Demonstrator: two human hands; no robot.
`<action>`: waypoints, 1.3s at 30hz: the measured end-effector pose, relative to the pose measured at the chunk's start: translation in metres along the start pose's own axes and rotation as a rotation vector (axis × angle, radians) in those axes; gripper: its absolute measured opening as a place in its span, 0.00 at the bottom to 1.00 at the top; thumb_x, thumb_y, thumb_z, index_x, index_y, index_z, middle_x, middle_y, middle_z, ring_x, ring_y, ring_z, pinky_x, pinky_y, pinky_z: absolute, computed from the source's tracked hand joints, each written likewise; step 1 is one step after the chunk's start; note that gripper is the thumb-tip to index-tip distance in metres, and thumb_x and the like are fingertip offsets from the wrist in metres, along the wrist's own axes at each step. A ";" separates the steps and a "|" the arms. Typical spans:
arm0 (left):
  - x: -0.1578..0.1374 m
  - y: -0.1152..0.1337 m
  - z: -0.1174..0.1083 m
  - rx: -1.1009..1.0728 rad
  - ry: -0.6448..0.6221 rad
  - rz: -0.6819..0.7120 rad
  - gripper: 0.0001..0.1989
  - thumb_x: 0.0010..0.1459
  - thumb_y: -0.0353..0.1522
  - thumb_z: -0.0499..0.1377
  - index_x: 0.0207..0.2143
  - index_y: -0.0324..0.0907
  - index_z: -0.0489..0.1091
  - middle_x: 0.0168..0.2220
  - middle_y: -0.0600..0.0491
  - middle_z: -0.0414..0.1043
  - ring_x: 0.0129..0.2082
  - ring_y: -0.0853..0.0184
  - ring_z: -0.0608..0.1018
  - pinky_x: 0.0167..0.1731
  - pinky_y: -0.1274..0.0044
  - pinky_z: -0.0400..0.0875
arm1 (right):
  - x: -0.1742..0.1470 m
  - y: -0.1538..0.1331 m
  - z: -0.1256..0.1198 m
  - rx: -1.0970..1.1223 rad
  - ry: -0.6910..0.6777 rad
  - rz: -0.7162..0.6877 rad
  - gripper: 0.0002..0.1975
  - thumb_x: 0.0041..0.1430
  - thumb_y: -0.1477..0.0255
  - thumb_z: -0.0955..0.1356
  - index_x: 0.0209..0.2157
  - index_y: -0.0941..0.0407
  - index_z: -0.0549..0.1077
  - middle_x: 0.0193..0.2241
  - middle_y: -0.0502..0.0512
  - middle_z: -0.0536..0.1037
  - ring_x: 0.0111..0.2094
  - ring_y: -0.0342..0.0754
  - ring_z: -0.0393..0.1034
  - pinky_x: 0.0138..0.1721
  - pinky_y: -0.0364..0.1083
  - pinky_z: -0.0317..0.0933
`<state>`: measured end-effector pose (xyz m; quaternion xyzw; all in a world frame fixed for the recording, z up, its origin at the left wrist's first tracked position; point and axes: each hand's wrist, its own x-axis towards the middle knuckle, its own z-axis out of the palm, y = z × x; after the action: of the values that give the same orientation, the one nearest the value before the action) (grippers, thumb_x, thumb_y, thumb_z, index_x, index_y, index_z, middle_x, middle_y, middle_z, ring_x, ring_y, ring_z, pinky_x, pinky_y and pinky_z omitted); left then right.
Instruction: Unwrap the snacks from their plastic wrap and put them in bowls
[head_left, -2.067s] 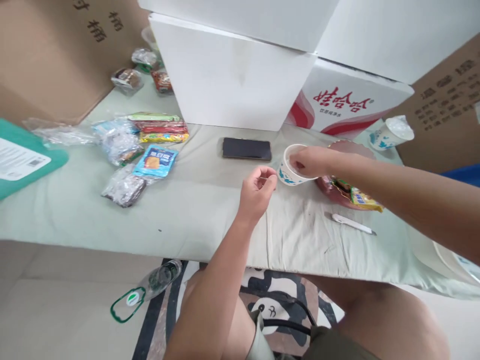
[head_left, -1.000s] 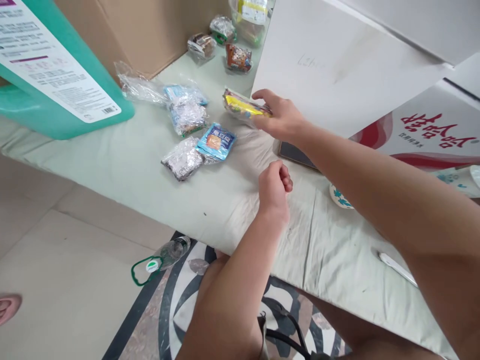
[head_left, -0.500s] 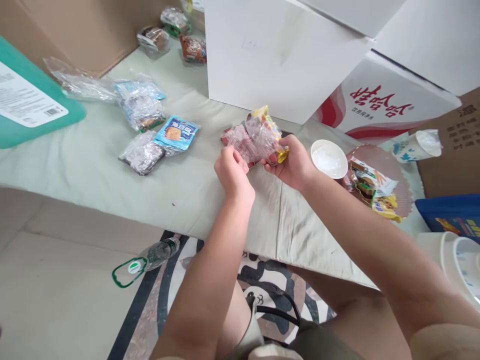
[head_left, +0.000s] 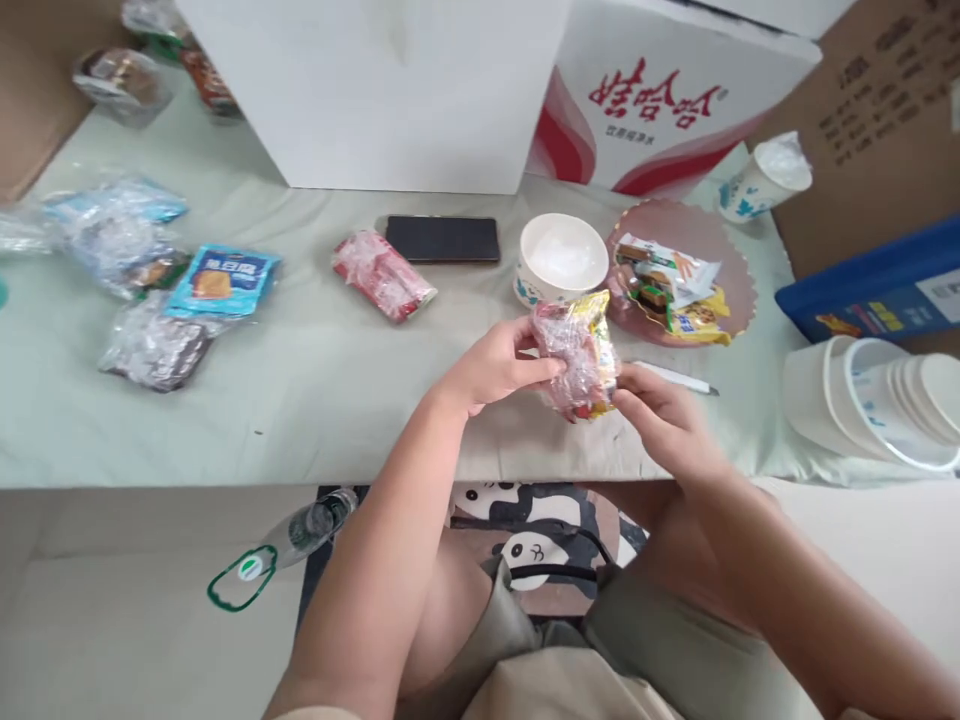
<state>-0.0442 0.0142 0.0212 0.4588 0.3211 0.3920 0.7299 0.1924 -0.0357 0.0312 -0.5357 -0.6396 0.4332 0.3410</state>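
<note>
Between both hands is a snack packet (head_left: 574, 365), yellow and red under crinkled clear wrap, held just above the table. My left hand (head_left: 499, 372) is closed on its left side, thumb across the front. At its right edge, the curled fingers of my right hand (head_left: 664, 420) grip the wrap. A white pen (head_left: 675, 378) lies partly hidden behind that hand. Just beyond the packet stands a white paper bowl (head_left: 562, 262) with something pale and clear inside. A red packet (head_left: 384, 277), partly in clear wrap, lies to the left beside a dark phone (head_left: 442, 239).
A pink scalloped plate (head_left: 739, 250) of snack packs sits right, near a paper cup (head_left: 765, 178) and white tubs (head_left: 814, 390). White cartons (head_left: 405, 100) line the back. Wrapped snacks and a blue packet (head_left: 223, 281) lie left. A bottle (head_left: 307, 525) is on the floor.
The view has swung right. My hands have moved right with the yellow-and-red packet, to near the bowl. The red packet, earlier beside it at my hands, now lies apart on the table.
</note>
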 end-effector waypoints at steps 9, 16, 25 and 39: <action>0.019 -0.018 0.015 0.183 0.156 -0.085 0.41 0.43 0.34 0.72 0.59 0.46 0.60 0.40 0.53 0.77 0.39 0.63 0.79 0.37 0.73 0.76 | -0.007 0.070 -0.090 -0.939 0.153 -0.120 0.20 0.62 0.67 0.65 0.53 0.55 0.78 0.51 0.65 0.81 0.51 0.65 0.76 0.50 0.62 0.69; 0.021 -0.018 0.021 0.312 0.134 -0.100 0.31 0.51 0.36 0.67 0.56 0.50 0.61 0.42 0.53 0.72 0.36 0.67 0.77 0.32 0.77 0.76 | -0.010 0.040 -0.077 -0.535 0.280 -0.280 0.06 0.63 0.68 0.69 0.42 0.49 0.77 0.34 0.54 0.81 0.34 0.52 0.76 0.36 0.52 0.69; 0.023 -0.011 0.018 0.300 0.137 -0.197 0.21 0.59 0.44 0.62 0.51 0.50 0.62 0.38 0.57 0.68 0.32 0.72 0.75 0.31 0.79 0.77 | 0.006 0.014 -0.034 -0.297 0.419 -0.531 0.05 0.65 0.64 0.69 0.36 0.49 0.71 0.32 0.51 0.82 0.33 0.50 0.80 0.31 0.49 0.69; 0.023 -0.026 0.014 0.402 0.089 -0.071 0.23 0.53 0.35 0.67 0.48 0.48 0.61 0.35 0.58 0.65 0.32 0.71 0.70 0.35 0.78 0.73 | 0.000 0.020 -0.008 -0.379 0.123 -0.526 0.17 0.64 0.72 0.68 0.55 0.50 0.74 0.42 0.59 0.84 0.40 0.54 0.81 0.42 0.52 0.75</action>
<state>-0.0144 0.0208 0.0003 0.5657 0.4407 0.3142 0.6221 0.2074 -0.0328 0.0157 -0.4313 -0.8035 0.1703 0.3734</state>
